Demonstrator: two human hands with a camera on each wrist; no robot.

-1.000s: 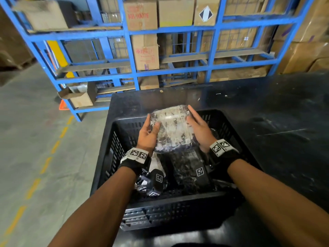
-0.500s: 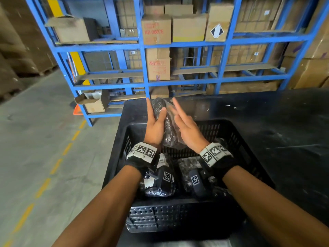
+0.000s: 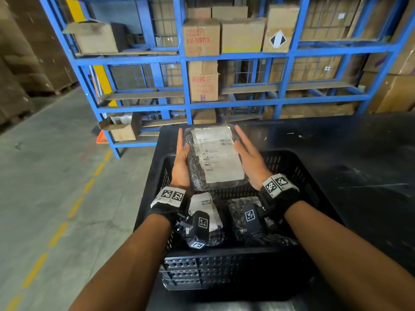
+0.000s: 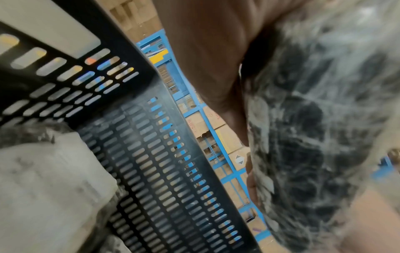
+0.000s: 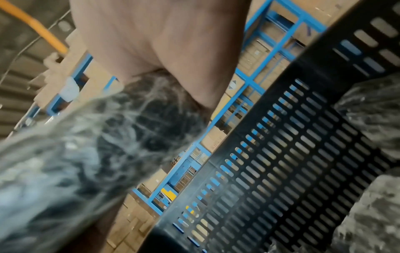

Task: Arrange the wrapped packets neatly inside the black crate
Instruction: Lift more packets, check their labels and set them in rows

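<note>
A black plastic-wrapped packet (image 3: 215, 158) with a white label facing up hangs over the far half of the black crate (image 3: 292, 162). It is pressed between my left hand (image 3: 180, 162) and my right hand (image 3: 247, 158), whose fingers lie straight along its sides. In the left wrist view my left hand (image 4: 205, 51) lies against the packet (image 4: 314, 137) beside the slotted crate wall (image 4: 151, 154). The right wrist view has my right hand (image 5: 162, 42) on the packet (image 5: 86, 154). Two more packets, one labelled (image 3: 204, 205) and one black (image 3: 240, 207), lie in the crate under my wrists.
The crate stands at the left end of a black table (image 3: 359, 153). Beyond it is a blue rack (image 3: 186, 86) loaded with cardboard boxes. An open carton (image 3: 121, 129) sits at its foot. Concrete floor with a yellow dashed line (image 3: 74, 207) lies left.
The packet has been turned between my hands, from wrapped side up, through edge-on, to label side up, and it sits a little higher over the crate's far side.
</note>
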